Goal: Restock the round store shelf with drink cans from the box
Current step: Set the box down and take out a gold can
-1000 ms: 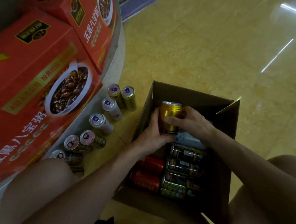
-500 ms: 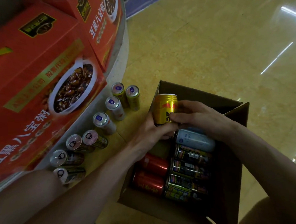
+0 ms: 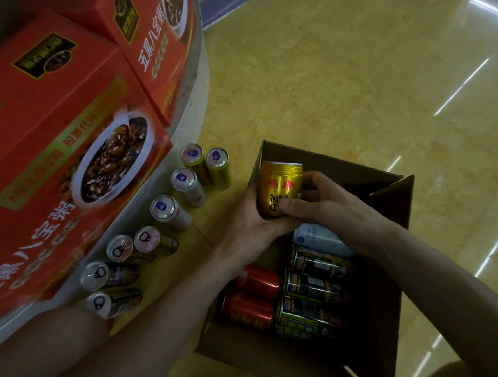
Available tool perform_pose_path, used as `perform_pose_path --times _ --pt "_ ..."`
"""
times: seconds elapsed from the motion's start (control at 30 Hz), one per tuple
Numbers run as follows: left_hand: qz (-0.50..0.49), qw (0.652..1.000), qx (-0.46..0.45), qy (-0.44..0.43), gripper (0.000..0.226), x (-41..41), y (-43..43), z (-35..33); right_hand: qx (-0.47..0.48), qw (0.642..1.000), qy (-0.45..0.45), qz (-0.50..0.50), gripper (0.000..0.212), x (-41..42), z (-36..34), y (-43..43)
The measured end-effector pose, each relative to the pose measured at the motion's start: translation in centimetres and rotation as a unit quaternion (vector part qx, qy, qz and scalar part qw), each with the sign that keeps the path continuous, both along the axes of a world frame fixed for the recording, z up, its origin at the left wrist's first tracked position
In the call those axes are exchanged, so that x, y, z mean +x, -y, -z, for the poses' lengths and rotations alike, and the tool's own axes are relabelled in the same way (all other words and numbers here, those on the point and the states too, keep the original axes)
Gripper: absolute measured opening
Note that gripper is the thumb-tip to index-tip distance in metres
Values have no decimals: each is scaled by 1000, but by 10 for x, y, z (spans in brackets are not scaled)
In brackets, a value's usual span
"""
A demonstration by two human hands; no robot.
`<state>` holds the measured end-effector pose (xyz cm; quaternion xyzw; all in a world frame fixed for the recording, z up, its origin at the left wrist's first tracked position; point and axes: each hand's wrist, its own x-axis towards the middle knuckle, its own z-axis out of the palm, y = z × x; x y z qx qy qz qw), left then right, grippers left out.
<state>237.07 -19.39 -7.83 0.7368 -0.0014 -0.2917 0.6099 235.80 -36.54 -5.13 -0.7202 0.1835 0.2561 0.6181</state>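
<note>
The gold can [image 3: 281,190] stands upright at centre frame over the upper-left corner of the open box [image 3: 267,359]. The left hand [image 3: 255,231] wraps its base and the right hand [image 3: 333,209] pinches its side. Inside the box lie 2 red cans [image 3: 256,284], dark-labelled cans [image 3: 315,286] and 1 pale can [image 3: 321,239]. At left, 8 cans [image 3: 167,212] stand on the floor [image 3: 323,81] along the round shelf [image 3: 191,104].

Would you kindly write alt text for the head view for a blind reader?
A left hand and right hand hold a gold metal drink can over an open brown cardboard box of red cans and dark-labelled cans lying flat. Eight slim cans stand in a curved row on the yellow floor beside a round shelf carrying red cartons.
</note>
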Motion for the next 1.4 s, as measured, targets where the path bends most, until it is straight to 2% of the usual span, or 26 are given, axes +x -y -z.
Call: perform_pose_path --times 0.1,0.2,0.3,0.43,0.53,0.67,0.8,1.0,1.1,1.27,1.4 --pt "-14 1000 -4 -11 57 -2 2 -16 7 1000 -13 -11 55 2 -17 0" --pt "-1 999 33 15 60 -6 -5 -37 16 1000 -13 -19 42 -3 -35 -7" --pt "5 996 79 51 60 -16 -14 -58 -2 1000 3 -14 47 -13 -50 -22" --pt "-24 991 131 17 62 -44 -22 -88 -57 997 16 -59 61 -32 -80 -37" --pt "13 986 167 -20 61 -59 -27 -133 -61 995 4 -77 58 -55 -118 -38" --pt "49 984 169 -43 61 -70 -29 -225 -67 995 3 -80 64 -72 -207 -33" --pt "33 988 147 -32 63 -74 -20 -331 -77 992 26 -95 63 -69 -323 -21" --pt "16 991 128 37 70 -70 -9 -483 -119 983 72 -122 46 -59 -488 -5" --pt "0 988 123 90 65 -65 -10 -542 -138 977 108 -125 42 -56 -552 -6" --pt "-17 983 107 147 75 -68 -23 -622 -128 967 169 -143 36 -57 -633 -17" --pt "-36 976 105 185 49 -72 -38 -679 -150 949 228 -159 31 -56 -681 -33"
